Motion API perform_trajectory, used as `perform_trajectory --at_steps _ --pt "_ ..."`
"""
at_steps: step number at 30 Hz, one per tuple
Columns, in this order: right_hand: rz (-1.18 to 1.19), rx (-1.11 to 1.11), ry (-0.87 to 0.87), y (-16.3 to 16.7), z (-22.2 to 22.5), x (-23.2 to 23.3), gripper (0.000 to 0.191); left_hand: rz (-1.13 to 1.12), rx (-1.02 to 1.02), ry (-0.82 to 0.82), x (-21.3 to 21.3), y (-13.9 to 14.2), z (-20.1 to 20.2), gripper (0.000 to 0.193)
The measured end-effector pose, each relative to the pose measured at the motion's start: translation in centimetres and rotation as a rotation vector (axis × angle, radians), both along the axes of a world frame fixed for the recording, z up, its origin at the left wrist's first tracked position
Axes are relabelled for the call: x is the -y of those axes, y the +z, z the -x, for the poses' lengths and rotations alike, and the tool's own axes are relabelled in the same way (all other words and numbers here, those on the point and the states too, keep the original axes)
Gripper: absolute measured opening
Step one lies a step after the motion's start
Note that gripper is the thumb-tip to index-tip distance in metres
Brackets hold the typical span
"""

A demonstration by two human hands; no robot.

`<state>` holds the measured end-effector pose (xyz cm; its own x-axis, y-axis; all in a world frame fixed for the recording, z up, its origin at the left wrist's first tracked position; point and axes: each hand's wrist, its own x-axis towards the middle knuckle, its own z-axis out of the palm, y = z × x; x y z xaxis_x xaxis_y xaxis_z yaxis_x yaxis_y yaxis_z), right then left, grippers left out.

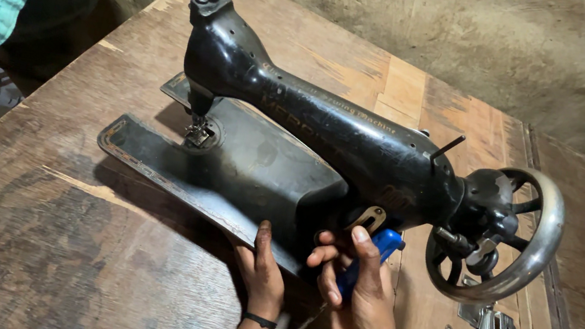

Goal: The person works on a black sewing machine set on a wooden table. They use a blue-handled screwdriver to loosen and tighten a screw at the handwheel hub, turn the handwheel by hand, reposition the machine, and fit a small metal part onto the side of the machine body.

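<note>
Sewing machine [312, 136] lies tilted on the bench [60, 245], long axis running from needle end at far left to handwheel [515, 239] at right. Left hand [262, 265] presses flat, fingers together, against the base edge; right hand [358, 292], nearer the handwheel, grips a blue-handled tool [379, 250].

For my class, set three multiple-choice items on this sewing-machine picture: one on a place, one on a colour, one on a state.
1. Where is the handwheel on the sewing machine?
A. the picture's right end
B. the picture's left end
C. underneath

2. What colour is the handle of the tool in the right hand?
A. red
B. blue
C. yellow

3. How does the machine's base sit on the wooden table?
A. flat
B. upside down
C. tilted, near edge raised

Answers: 1 A, the wheel sits at the right end; 2 B, blue shows between the fingers; 3 C, the left hand props the raised near edge, shadow beneath.
</note>
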<state>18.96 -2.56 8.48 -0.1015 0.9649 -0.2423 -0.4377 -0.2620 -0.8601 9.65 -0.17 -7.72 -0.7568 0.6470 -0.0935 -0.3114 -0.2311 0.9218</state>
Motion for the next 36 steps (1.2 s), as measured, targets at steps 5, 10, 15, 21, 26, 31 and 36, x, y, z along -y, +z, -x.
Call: perform_trajectory --at_steps 5,10,15,21,26,31,36 --pt "-0.042 0.032 0.017 -0.6 -0.1 -0.1 0.047 -0.017 0.024 0.002 -0.2 -0.8 0.0 0.051" --pt "-0.056 0.053 0.017 -0.7 0.0 -0.1 0.044 -0.016 -0.014 -0.003 0.0 -0.2 0.1 0.053" --pt "-0.015 0.071 0.004 0.5 0.1 0.8 0.044 0.058 -0.002 0.005 0.3 1.1 0.1 0.055" --pt "0.133 -0.081 0.019 3.1 0.4 1.5 0.042 0.003 -0.066 0.048 0.4 1.0 0.0 0.061" --pt "0.212 -0.15 -0.093 4.3 2.0 1.2 0.035 -0.002 -0.055 0.053 0.1 0.1 -0.4 0.062" --pt "0.2 -0.161 -0.182 4.1 3.3 1.2 0.041 0.013 0.083 -0.051 -0.2 -0.9 -0.6 0.057" --pt "0.153 -0.102 -0.251 3.7 4.0 1.3 0.045 0.029 0.04 0.002 0.0 -0.6 -0.7 0.059"
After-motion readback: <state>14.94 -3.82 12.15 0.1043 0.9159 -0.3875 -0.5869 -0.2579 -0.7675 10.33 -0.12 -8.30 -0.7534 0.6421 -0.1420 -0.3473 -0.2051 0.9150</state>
